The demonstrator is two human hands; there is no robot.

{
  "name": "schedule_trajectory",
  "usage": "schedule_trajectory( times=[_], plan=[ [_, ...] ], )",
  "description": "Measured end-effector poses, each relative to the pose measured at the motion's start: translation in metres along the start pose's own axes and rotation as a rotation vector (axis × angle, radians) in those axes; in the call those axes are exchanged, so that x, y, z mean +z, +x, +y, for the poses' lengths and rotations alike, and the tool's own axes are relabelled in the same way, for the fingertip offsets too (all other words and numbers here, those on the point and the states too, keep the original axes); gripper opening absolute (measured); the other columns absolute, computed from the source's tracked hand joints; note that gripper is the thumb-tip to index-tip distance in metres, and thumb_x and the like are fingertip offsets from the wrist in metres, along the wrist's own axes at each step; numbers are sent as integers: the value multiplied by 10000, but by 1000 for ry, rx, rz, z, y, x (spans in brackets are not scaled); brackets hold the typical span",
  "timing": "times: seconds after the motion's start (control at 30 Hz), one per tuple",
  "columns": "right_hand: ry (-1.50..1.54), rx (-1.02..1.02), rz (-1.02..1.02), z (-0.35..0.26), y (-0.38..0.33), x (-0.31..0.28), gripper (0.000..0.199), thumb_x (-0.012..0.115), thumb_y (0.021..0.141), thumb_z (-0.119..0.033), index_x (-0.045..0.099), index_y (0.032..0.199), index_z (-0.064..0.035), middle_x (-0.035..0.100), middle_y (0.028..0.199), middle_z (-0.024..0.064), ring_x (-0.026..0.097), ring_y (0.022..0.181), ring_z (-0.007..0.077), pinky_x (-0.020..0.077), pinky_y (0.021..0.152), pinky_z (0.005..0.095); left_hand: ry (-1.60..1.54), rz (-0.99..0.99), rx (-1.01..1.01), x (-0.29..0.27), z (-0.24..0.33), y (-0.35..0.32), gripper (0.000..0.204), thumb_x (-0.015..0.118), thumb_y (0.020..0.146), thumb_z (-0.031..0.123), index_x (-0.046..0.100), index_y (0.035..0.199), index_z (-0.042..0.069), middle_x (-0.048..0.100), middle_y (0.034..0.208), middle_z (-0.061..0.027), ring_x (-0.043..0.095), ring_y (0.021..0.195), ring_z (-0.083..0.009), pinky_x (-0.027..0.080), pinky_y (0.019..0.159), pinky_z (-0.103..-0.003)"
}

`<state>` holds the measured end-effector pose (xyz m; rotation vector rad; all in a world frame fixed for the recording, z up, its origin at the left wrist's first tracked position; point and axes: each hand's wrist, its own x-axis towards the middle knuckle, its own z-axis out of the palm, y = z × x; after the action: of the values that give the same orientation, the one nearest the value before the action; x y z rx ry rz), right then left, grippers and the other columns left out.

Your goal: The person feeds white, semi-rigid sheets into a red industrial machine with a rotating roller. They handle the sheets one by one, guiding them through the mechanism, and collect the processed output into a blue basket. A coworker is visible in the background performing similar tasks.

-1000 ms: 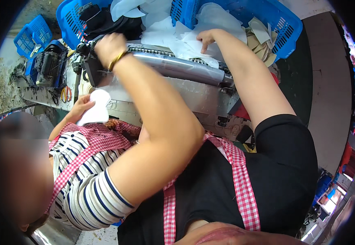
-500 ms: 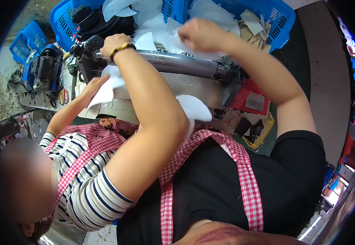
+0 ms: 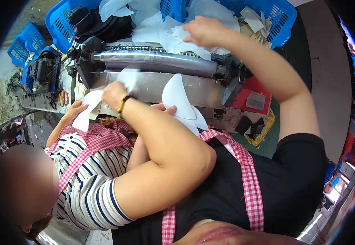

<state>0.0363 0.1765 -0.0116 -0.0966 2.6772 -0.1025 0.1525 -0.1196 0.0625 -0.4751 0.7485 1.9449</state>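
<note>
My left hand [image 3: 114, 93], a bracelet on its wrist, pinches a white cut piece [image 3: 129, 78] against the metal front plate [image 3: 210, 90] of a roller machine. My right hand [image 3: 204, 30] reaches over the steel roller [image 3: 161, 61] and curls on a white piece in the pile of white cut pieces [image 3: 157, 30] behind it. A co-worker in a striped shirt sits close at my left. That person's hands hold a flat white piece [image 3: 83, 115] and a curved white piece [image 3: 176, 96].
Blue plastic baskets [image 3: 281, 20] with white and tan pieces stand behind the machine, with smaller ones [image 3: 24, 43] at the far left. A motor [image 3: 42, 73] and scissors [image 3: 63, 98] lie left of the machine. A red box [image 3: 253, 98] and a yellow basket [image 3: 267, 126] sit to the right.
My left hand came down from the roller's left end to the front plate with a white piece. My right hand shifted along the pile. The co-worker raised the curved white piece.
</note>
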Motion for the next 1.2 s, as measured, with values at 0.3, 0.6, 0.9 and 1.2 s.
schedule_trajectory(
  times=[0.3, 0.6, 0.9, 1.2],
  plan=[
    [100, -143, -178, 105, 122, 132, 500, 691, 727, -268, 686, 1141, 14, 686, 1152, 230, 647, 1085, 390, 516, 925, 463, 871, 65, 138, -85, 7, 133, 265, 690, 957, 312, 626, 1047, 71, 598, 799, -10, 552, 673, -115, 441, 614, -292],
    [153, -8, -145, 109, 91, 97, 505, 685, 715, -205, 676, 1187, -26, 708, 1093, 196, 674, 1031, 321, 529, 893, 420, 1278, 101, 143, -95, -1, 177, 330, 698, 948, 356, 700, 867, 36, 549, 637, 30, 481, 580, -84, 352, 499, -279],
    [1786, -382, 171, 40, -71, 13, 654, 664, 839, -217, 456, 1415, 14, 632, 1138, 61, 614, 1029, 139, 491, 909, 287, 729, -234, 58, -71, -18, 145, 296, 687, 969, 302, 716, 1048, 18, 688, 875, -18, 602, 739, -80, 472, 656, -250],
    [2162, -85, -33, -49, -98, 125, 618, 470, 1035, -470, 458, 1439, -3, 620, 1222, 57, 592, 1098, 133, 465, 964, 285, 961, -7, 194, -108, -36, 126, 220, 647, 988, 204, 709, 942, -2, 685, 807, 3, 591, 674, -37, 452, 585, -201]
  ],
)
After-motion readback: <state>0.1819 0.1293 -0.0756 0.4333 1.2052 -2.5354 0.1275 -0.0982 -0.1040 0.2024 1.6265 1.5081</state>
